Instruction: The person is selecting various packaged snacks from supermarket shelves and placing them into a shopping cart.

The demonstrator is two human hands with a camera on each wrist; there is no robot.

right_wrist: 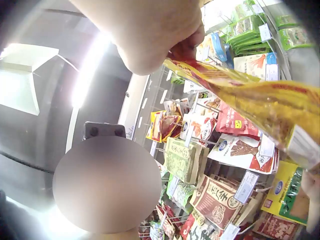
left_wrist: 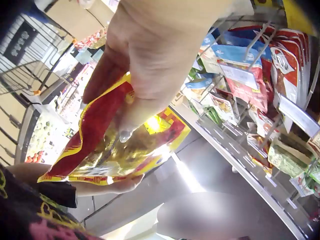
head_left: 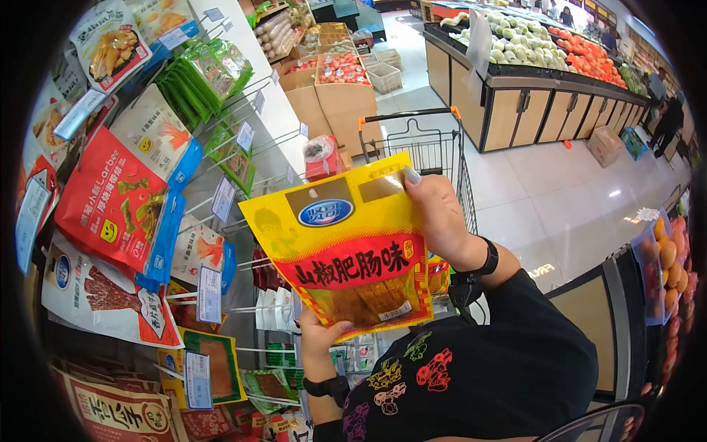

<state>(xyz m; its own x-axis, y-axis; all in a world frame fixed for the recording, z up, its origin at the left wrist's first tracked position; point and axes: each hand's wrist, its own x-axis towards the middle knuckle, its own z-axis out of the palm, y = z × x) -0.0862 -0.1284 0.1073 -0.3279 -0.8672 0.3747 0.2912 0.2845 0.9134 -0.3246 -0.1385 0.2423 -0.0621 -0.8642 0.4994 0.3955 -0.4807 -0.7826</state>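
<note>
A yellow and red snack packet [head_left: 353, 250] with a clear lower window is held up between both hands in the head view. The left hand [head_left: 321, 335] pinches its lower left edge, thumb on the front. At the upper right corner the right hand [head_left: 440, 214] grips it, thumb on the front and fingers behind. In the left wrist view the left hand [left_wrist: 150, 55] has its thumb on the packet [left_wrist: 120, 145], with the right hand [left_wrist: 112, 186] at the far edge. The right wrist view shows the right hand [right_wrist: 155, 35] on the packet [right_wrist: 265, 100], its fingers partly hidden.
Hanging snack packets [head_left: 121, 206] and price tags on metal hooks fill the rack at left. A shopping cart [head_left: 420, 140] stands beyond the held packet. Produce stands [head_left: 515, 110] are behind it, and another with fruit [head_left: 666, 265] is at the right edge.
</note>
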